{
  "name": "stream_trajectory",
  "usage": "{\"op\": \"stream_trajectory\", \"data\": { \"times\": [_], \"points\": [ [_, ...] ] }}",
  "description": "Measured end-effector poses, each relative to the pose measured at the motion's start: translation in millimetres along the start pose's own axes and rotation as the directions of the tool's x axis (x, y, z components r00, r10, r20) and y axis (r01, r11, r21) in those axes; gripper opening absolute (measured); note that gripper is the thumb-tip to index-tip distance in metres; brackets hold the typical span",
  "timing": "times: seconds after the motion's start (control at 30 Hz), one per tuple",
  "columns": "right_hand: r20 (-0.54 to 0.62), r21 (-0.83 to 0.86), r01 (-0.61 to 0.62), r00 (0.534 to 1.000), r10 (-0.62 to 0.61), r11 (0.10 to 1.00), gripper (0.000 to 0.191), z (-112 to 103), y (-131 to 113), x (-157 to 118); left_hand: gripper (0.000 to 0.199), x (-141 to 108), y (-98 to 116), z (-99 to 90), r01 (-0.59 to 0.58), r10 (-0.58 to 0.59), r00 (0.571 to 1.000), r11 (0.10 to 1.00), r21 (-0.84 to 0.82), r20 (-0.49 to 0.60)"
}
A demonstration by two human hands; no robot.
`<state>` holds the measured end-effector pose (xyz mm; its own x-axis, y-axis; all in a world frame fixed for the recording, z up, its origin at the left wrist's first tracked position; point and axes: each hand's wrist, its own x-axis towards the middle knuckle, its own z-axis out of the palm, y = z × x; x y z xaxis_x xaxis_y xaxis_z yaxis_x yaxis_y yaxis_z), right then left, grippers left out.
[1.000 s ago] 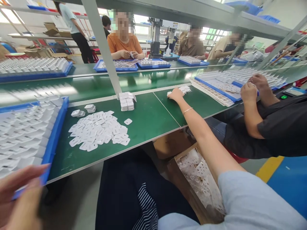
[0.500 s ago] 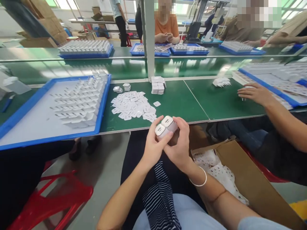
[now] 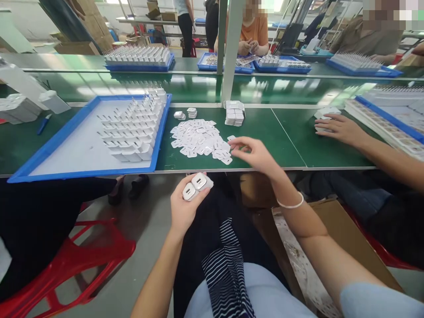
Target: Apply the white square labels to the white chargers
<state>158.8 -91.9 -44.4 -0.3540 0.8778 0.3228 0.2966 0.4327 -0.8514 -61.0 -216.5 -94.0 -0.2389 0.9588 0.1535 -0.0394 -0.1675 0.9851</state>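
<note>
My left hand (image 3: 185, 203) grips two white USB chargers (image 3: 199, 182) side by side, their slotted end faces turned up, just below the table edge. My right hand (image 3: 253, 154) is apart from it, reaching over the table with thumb and forefinger spread. Those fingertips are at the right side of a loose pile of small white slotted face plates (image 3: 195, 137). By the forefinger lies a single face plate (image 3: 231, 138), and whether it is touched cannot be made out.
Left of the pile, a blue-rimmed tray (image 3: 62, 137) holds rows of white plug housings (image 3: 132, 128). Behind it are stacked white blocks (image 3: 234, 112). A co-worker's hand (image 3: 341, 128) works at the right. A cardboard box (image 3: 351, 238) stands below, right; a red stool (image 3: 99, 251) left.
My right hand has let go of the chargers and moved up to the pile's right side. My left hand keeps them, lower and further left. The whole view has shifted.
</note>
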Motion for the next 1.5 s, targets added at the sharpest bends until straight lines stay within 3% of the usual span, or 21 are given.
{"op": "stream_trajectory", "data": {
  "times": [0.07,0.13,0.2,0.3,0.5,0.63,0.7,0.8,0.97,1.1,1.23,1.33,1.4,1.5],
  "points": [
    [0.022,-0.12,-0.093,0.995,0.096,0.988,0.03,-16.7,13.2,23.6,0.047,-5.5,-5.5,-8.6,0.019,-0.019,1.0,1.0,0.019,-0.01],
    [0.125,-0.2,-0.129,0.98,0.156,0.971,0.04,-22.6,20.4,36.0,0.06,-11.0,-12.1,-15.0,0.061,-0.061,0.998,0.998,0.027,-0.019],
    [0.195,-0.275,-0.147,0.959,0.205,0.95,0.056,-19.0,23.0,39.3,0.075,-15.8,-19.6,-19.3,0.102,-0.101,0.994,0.994,0.042,-0.029],
    [0.156,-0.395,-0.176,0.954,0.255,0.902,0.07,-5.6,24.1,39.3,0.087,-21.7,-29.3,-22.0,0.156,-0.154,0.988,0.985,0.072,-0.035],
    [0.119,-0.406,-0.181,0.961,0.248,0.896,0.039,5.1,27.9,49.6,0.092,-28.6,-32.9,-15.3,0.192,-0.192,0.981,0.981,0.033,0.006],
    [0.042,-0.39,-0.178,0.977,0.21,0.904,0.041,7.6,21.3,45.3,0.084,-30.4,-30.3,-8.0,0.168,-0.167,0.985,0.986,-0.02,0.054],
    [0.026,-0.423,-0.125,0.988,0.15,0.897,0.04,13.4,16.0,38.8,0.081,-30.6,-30.4,-5.1,0.16,-0.157,0.984,0.986,-0.036,0.079],
    [0.09,-0.53,0.004,0.995,0.051,0.848,0.038,24.4,10.8,31.5,0.078,-30.2,-31.4,-1.8,0.153,-0.149,0.984,0.988,-0.034,0.099],
    [0.236,-0.639,0.137,0.971,0.024,0.757,0.023,24.5,10.0,38.3,0.077,-27.8,-27.7,2.8,0.137,-0.133,0.982,0.99,-0.016,0.133],
    [0.44,-0.653,0.337,0.898,-0.023,0.678,0.021,14.2,6.6,48.4,0.077,-22.6,-21.4,7.4,0.132,-0.126,0.979,0.991,-0.026,0.161],
    [0.611,-0.681,0.578,0.787,-0.088,0.45,0.027,14.1,3.5,57.4,0.079,-16.0,-16.9,11.6,0.124,-0.116,0.973,0.992,-0.028,0.201],
    [0.638,-0.696,0.642,0.759,-0.132,0.322,0.032,13.9,8.2,65.5,0.078,-9.1,-14.0,13.8,0.118,-0.108,0.97,0.993,-0.03,0.219],
    [0.616,-0.69,0.633,0.768,-0.174,0.35,0.034,9.4,14.8,70.4,0.07,-1.4,-11.5,15.0,0.112,-0.102,0.968,0.993,-0.033,0.23],
    [0.505,-0.683,0.559,0.827,-0.249,0.471,0.037,-1.7,25.7,73.4,0.064,16.1,-6.5,16.9,0.124,-0.099,0.964,0.988,-0.087,0.248]
  ]
}}
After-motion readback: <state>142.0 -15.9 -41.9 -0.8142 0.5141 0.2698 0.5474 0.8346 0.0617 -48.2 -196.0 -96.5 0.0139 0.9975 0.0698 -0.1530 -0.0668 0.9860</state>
